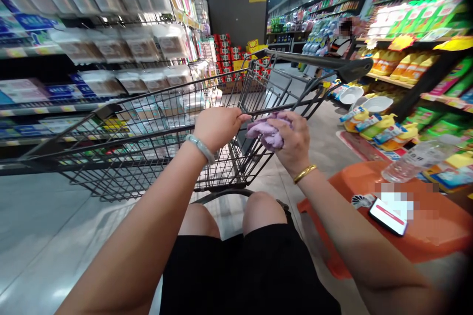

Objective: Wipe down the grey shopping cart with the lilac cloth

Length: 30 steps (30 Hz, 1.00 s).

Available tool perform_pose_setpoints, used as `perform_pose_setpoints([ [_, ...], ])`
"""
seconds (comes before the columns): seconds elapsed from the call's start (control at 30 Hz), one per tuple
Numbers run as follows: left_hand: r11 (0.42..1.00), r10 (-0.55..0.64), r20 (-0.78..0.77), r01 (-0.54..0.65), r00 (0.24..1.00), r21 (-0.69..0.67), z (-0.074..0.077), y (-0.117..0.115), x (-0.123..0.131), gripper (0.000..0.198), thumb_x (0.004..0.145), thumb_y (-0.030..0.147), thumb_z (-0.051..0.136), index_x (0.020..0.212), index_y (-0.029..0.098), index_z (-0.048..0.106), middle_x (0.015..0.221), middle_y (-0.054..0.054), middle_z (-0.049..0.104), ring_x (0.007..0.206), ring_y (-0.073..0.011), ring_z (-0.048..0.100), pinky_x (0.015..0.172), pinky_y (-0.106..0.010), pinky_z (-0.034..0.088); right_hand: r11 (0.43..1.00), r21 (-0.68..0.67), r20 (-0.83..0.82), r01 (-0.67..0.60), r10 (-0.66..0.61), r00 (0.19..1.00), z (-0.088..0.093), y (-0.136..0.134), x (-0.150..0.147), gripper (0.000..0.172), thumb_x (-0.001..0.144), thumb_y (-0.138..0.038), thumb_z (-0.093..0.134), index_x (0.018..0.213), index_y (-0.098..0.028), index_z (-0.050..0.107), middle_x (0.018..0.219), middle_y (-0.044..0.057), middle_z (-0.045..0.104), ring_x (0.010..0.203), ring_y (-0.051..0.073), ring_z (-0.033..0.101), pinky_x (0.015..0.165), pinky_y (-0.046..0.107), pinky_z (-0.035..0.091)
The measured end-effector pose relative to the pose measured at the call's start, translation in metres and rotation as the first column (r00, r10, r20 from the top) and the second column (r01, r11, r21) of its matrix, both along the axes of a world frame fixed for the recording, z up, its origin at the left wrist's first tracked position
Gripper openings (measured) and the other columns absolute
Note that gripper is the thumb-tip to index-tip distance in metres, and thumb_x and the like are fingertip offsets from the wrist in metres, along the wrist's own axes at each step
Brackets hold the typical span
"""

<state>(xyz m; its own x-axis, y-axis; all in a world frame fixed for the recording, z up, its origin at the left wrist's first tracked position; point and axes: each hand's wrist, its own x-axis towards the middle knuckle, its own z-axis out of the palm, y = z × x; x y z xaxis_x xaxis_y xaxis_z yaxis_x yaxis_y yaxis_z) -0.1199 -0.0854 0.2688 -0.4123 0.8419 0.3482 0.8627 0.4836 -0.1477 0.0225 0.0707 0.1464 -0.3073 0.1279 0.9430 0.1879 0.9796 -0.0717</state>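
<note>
The purple cloth [268,134] is bunched up in the right hand [295,138], at the inner corner of the shopping cart [148,139], near the end where the handle [318,62] stands. The right hand is clamped on the cloth, its fingers bent over the top of the bundle; whether the cloth presses on the wire is hard to tell, since the bundle hides the spot. The left hand [218,128] is just beside it, thumb and fingers drawn together and closed on the cart's frame, though the underside of that grip is out of sight. I judge the step in hand to be wiping the frame, with one hand steadying and the other rubbing. The next move would call for folding the cloth around the bar and sliding it along, with the left hand shifting clear of the stretch to be wiped.

The cart stands sideways across the person's knees [264,206], its wire basket reaching off to the left. Near the right forearm is an orange stool [354,175] with a lit phone [388,214] lying on it and a clear bottle [417,160] tipped on its side. Beyond, shelves of plastic containers [107,47] line the left, and yellow jugs [402,68] fill racks on the right; stacked red boxes [225,59] stand farther back.
</note>
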Motion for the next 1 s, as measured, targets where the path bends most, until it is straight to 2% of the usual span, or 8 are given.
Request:
perform_pose_setpoints([
  [0.2, 1.000, -0.012, -0.096, 0.015, 0.995, 0.025, -0.008, -0.004, -0.003, 0.053, 0.106, 0.057, 0.030, 0.104, 0.022, 0.070, 0.086, -0.008, 0.075, 0.083, -0.0264, 0.071, 0.061, -0.032, 0.037, 0.993, 0.053, 0.286, -0.101, 0.082, 0.955, -0.061, -0.031, -0.013, 0.019, 0.097, -0.028, 0.061, 0.109, -0.028, 0.076, 0.121, 0.007, 0.072, 0.101, 0.023, 0.062, 0.088, 0.040, 0.046],
  [0.3, 0.999, -0.044, -0.113, 0.047, 0.993, 0.022, -0.009, -0.006, -0.006, 0.049, 0.107, 0.053, 0.031, 0.105, 0.021, 0.068, 0.087, -0.008, 0.074, 0.082, -0.0260, 0.071, 0.062, -0.032, 0.037, 0.996, -0.042, 0.233, -0.080, 0.088, 0.968, -0.063, -0.036, -0.019, 0.021, 0.096, -0.031, 0.063, 0.112, -0.030, 0.077, 0.119, 0.007, 0.072, 0.103, 0.024, 0.061, 0.090, 0.041, 0.046],
  [0.43, 0.997, -0.067, -0.094, 0.070, 0.993, 0.023, -0.009, -0.006, -0.009, 0.045, 0.107, 0.050, 0.033, 0.107, 0.022, 0.067, 0.089, -0.008, 0.075, 0.081, -0.0252, 0.070, 0.067, -0.033, 0.041, 0.986, -0.165, 0.069, 0.017, -0.006, 0.998, -0.060, -0.040, -0.029, 0.023, 0.095, -0.035, 0.064, 0.112, -0.028, 0.077, 0.115, 0.009, 0.072, 0.103, 0.026, 0.060, 0.091, 0.043, 0.045],
  [0.53, 0.992, -0.117, -0.077, 0.120, 0.990, 0.036, -0.009, -0.009, -0.010, 0.039, 0.107, 0.046, 0.036, 0.117, 0.021, 0.065, 0.097, -0.008, 0.076, 0.085, -0.0246, 0.069, 0.072, -0.034, 0.044, 0.994, -0.107, 0.145, 0.014, 0.002, 0.989, -0.085, -0.052, -0.036, 0.018, 0.095, -0.030, 0.064, 0.107, -0.029, 0.078, 0.118, 0.007, 0.073, 0.100, 0.023, 0.059, 0.089, 0.039, 0.043],
  [0.6, 0.979, -0.189, -0.090, 0.194, 0.978, 0.056, -0.012, -0.015, -0.011, 0.037, 0.107, 0.039, 0.040, 0.130, 0.020, 0.061, 0.111, -0.010, 0.075, 0.097, -0.0256, 0.069, 0.081, -0.036, 0.047, 0.998, -0.047, 0.225, -0.030, 0.039, 0.974, -0.103, -0.061, -0.038, 0.015, 0.094, -0.027, 0.066, 0.102, -0.030, 0.078, 0.118, 0.004, 0.074, 0.099, 0.021, 0.058, 0.087, 0.037, 0.042],
  [0.7, 0.960, -0.250, -0.131, 0.264, 0.959, 0.098, -0.020, -0.032, -0.015, 0.043, 0.105, 0.032, 0.043, 0.143, 0.016, 0.054, 0.130, -0.014, 0.069, 0.118, -0.0288, 0.063, 0.100, -0.042, 0.044, 0.997, -0.054, 0.235, -0.048, 0.059, 0.970, -0.107, -0.069, -0.039, 0.014, 0.092, -0.026, 0.069, 0.102, -0.031, 0.078, 0.118, 0.003, 0.074, 0.100, 0.021, 0.058, 0.089, 0.036, 0.041],
  [0.87, 0.979, -0.093, -0.132, 0.115, 0.987, 0.167, -0.030, -0.077, -0.039, 0.045, 0.104, 0.039, 0.044, 0.141, 0.014, 0.056, 0.130, -0.016, 0.068, 0.120, -0.0324, 0.062, 0.100, -0.045, 0.044, 0.987, -0.160, 0.146, 0.017, 0.007, 0.989, -0.089, -0.075, -0.048, 0.023, 0.093, -0.028, 0.067, 0.113, -0.032, 0.076, 0.120, 0.005, 0.070, 0.106, 0.023, 0.055, 0.094, 0.038, 0.040],
  [1.0, 0.993, 0.089, -0.146, -0.076, 0.985, 0.092, -0.026, -0.113, -0.066, 0.042, 0.104, 0.050, 0.038, 0.103, 0.019, 0.067, 0.097, -0.011, 0.073, 0.095, -0.0309, 0.067, 0.078, -0.040, 0.043, 0.995, -0.082, 0.246, -0.064, 0.083, 0.966, -0.105, -0.085, -0.056, 0.019, 0.093, -0.022, 0.066, 0.104, -0.032, 0.078, 0.112, 0.004, 0.072, 0.102, 0.021, 0.054, 0.091, 0.036, 0.039],
])
